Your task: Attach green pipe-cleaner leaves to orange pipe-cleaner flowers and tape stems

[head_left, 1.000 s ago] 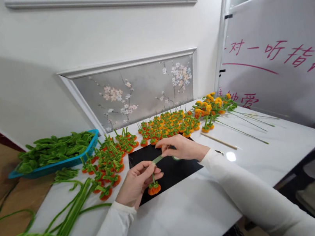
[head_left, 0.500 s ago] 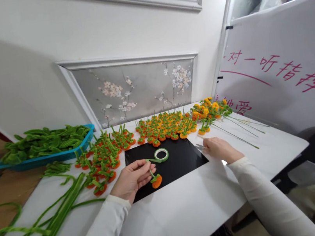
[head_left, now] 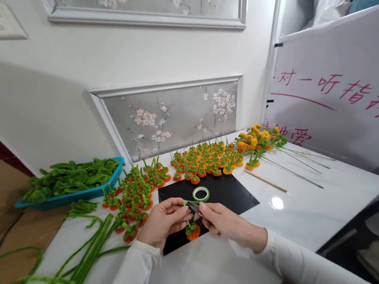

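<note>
My left hand is closed, pinching the green stem of an orange fuzzy flower whose head hangs downward. Green tape runs from those fingertips to a tape roll lying on a black mat. My right hand grips a pair of scissors, with the blades at the tape beside my left fingertips. Whether the blades have cut through the tape, I cannot tell.
Several small orange and yellow flowers stand stem-up behind the mat. A blue tray of green fuzzy pieces sits left, with long green stems in front. A thin wooden stick lies right of the mat, near finished-looking long-stemmed flowers.
My right hand has come from the mat's right edge to my left fingertips, bringing the scissors. My left hand keeps hold of the flower. The view has tilted slightly upward.
</note>
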The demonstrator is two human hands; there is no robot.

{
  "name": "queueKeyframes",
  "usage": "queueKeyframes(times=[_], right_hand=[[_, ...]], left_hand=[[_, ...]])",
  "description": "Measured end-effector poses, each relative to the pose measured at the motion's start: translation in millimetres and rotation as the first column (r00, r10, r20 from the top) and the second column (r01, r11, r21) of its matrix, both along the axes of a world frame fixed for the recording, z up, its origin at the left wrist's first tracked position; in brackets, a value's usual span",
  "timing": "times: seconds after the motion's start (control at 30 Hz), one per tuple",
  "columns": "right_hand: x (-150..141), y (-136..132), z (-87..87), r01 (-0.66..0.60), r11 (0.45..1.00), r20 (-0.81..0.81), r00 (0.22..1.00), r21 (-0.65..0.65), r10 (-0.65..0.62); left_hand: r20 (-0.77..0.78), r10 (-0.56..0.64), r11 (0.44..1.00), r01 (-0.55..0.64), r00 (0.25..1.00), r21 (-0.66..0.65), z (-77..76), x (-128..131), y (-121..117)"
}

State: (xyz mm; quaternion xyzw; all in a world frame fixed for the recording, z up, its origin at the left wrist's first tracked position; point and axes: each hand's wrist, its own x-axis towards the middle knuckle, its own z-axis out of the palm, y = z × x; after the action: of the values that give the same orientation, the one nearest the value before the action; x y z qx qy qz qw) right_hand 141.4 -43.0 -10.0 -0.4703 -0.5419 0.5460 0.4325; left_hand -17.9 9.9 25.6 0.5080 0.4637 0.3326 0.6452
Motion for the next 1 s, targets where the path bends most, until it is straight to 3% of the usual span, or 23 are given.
queueKeyframes(times=[0.1,0.17,0.6,0.83,0.9,0.93,1.0], right_hand=[[4.0,-2.3,7.3,-0.007,0.989,-0.089,0.996,-0.147,-0.006],[5.8,-2.7,10.6,0.002,0.986,-0.1,0.995,-0.166,-0.019],[-2.1,-0.7,10.6,0.028,0.998,-0.075,0.997,-0.06,-0.033],[4.9,8.3,4.5,0.108,0.989,0.045,0.993,0.101,-0.113],[18.0,12.6,4.7,0.166,0.959,0.21,0.954,0.23,-0.216],[26.4,14.7,4.3,0.198,0.92,0.318,0.896,0.339,-0.31],[45.0,18.8,1.0,0.211,0.815,0.501,0.697,0.54,-0.513]], left_hand=[[-0.004,-0.01,1.0,0.01,1.0,0.007,2.1,0.7,-2.3],[-0.004,-0.026,1.0,0.026,1.0,0.017,2.5,1.9,-4.2],[-0.02,-0.076,0.997,0.077,0.997,0.032,-4.0,4.5,-6.8],[-0.038,-0.064,0.998,0.065,0.997,0.02,-2.8,5.0,-8.4],[-0.051,-0.032,0.999,0.034,0.998,0.032,-3.5,4.3,-6.9],[-0.051,-0.009,0.999,0.012,0.999,0.044,-3.9,3.9,-5.9],[-0.044,0.038,0.997,-0.034,0.998,0.075,-4.7,3.0,-3.6]])
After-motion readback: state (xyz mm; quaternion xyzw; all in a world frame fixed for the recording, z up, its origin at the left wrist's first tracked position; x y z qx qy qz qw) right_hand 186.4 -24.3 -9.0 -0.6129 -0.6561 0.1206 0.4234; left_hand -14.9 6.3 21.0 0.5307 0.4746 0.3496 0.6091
